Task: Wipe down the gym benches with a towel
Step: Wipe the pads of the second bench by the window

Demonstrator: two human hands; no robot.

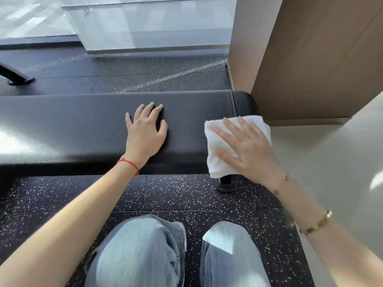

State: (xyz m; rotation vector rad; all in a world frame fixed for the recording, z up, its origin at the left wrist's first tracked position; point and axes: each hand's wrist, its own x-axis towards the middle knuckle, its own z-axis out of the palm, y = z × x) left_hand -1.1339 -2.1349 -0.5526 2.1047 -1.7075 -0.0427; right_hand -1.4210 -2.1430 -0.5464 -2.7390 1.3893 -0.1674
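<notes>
A long black padded gym bench [83,129] runs across the view from the left edge to its rounded right end. A folded white towel [217,160] lies over the bench's right end, hanging slightly past the front edge. My right hand [246,148] presses flat on the towel with straight, spread fingers. My left hand [145,131] rests flat on the bare bench pad near the middle, fingers spread, holding nothing.
A tan wall column [310,59] stands right behind the bench's right end. The bench foot [226,184] rests on black speckled rubber flooring [176,199]. Another machine's black leg [14,76] is at far left. My knees in light jeans [141,249] are below.
</notes>
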